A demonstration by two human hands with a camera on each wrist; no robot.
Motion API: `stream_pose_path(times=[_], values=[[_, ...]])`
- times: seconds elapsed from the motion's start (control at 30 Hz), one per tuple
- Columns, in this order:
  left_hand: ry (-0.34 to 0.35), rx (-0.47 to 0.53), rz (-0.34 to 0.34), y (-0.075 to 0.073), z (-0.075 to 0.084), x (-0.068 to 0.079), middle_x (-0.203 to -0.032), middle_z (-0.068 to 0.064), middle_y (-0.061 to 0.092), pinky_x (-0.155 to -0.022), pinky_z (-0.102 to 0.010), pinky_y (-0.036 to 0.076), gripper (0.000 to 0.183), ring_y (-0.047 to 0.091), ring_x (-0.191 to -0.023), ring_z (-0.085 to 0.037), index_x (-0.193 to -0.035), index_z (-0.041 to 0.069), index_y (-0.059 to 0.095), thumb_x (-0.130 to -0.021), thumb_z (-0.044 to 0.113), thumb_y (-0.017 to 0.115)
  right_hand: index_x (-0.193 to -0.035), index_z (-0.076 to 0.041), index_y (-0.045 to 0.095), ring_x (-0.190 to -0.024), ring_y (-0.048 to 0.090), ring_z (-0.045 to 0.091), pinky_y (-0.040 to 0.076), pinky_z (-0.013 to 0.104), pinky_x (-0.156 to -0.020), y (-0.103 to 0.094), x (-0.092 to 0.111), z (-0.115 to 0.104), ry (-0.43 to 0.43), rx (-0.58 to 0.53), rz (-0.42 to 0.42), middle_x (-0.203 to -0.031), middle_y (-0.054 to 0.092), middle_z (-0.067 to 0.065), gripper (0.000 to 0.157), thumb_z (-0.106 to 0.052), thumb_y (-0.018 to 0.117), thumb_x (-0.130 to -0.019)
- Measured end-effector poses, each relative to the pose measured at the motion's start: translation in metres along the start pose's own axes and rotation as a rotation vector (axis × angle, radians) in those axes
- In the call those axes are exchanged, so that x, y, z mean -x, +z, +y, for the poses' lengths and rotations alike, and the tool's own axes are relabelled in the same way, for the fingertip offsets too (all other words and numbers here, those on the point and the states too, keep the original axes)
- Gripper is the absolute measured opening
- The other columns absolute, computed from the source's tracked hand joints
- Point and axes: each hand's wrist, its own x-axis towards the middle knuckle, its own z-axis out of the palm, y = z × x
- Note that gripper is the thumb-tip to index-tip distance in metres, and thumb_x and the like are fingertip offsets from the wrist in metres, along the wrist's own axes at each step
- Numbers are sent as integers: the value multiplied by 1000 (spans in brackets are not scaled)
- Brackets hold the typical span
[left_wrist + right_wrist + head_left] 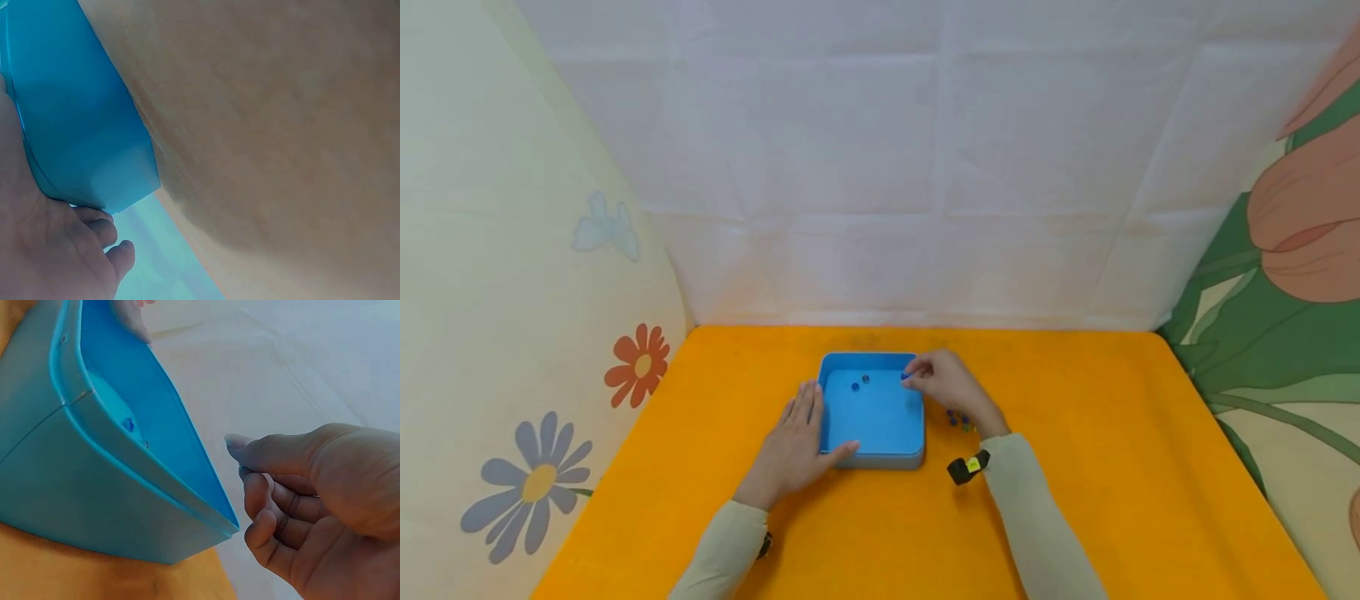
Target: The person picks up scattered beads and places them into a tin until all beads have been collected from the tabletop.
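Observation:
A square blue box (872,429) stands on the table, its open side up. On its floor lie a blue marble (855,387) and a darker marble (866,379). My left hand (790,450) rests along the box's left wall, fingers extended and thumb over the front rim; the left wrist view shows the palm against the blue wall (81,106). Above the right back part of the box, my right hand (951,385) pinches a small blue marble (905,377) between thumb and fingertips. In the right wrist view, the right fingers (259,500) mostly hide that marble.
Several blue and greenish marbles (953,420) lie on the orange tabletop (1112,467) just right of the box, partly beside my right wrist. A white cloth (880,167) hangs behind the table, with flower-patterned cloths (542,350) at the sides.

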Motion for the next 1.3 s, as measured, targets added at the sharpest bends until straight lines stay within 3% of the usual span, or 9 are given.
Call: stream_pose_path(times=[0.47,0.67,0.9,1.3], values=[[3,0,3,0,-2,-2,-176,-23,10,-134,-57,19,120,13,-165,-42,-166,-5,11,-93,83,49,-109,-10,78,-81,61,19,52,27,-70,3,-18,-12,20,13,-35,-93,72,5,15,-21,73,-101],[5,0,-1,0,-1,-1,-176,-24,10,-134,-56,18,120,13,-165,-42,-166,-5,11,-93,82,50,-107,-9,78,-79,61,19,52,27,-69,5,-22,-16,-4,14,-30,-97,75,12,15,-20,73,-100],[0,-20,-9,-2,0,-1,-176,-24,11,-134,-57,20,120,14,-165,-42,-166,-5,11,-92,83,48,-105,-10,79,-81,62,19,53,27,-69,12,-27,-18,-6,25,-21,-92,73,4,14,-21,75,-99],[-6,-19,-18,-4,1,0,-176,-24,11,-134,-57,18,120,12,-165,-43,-166,-5,12,-93,83,47,-107,-7,79,-80,61,19,53,27,-69,16,-31,-20,-44,10,-45,-94,73,6,15,-19,73,-100]])
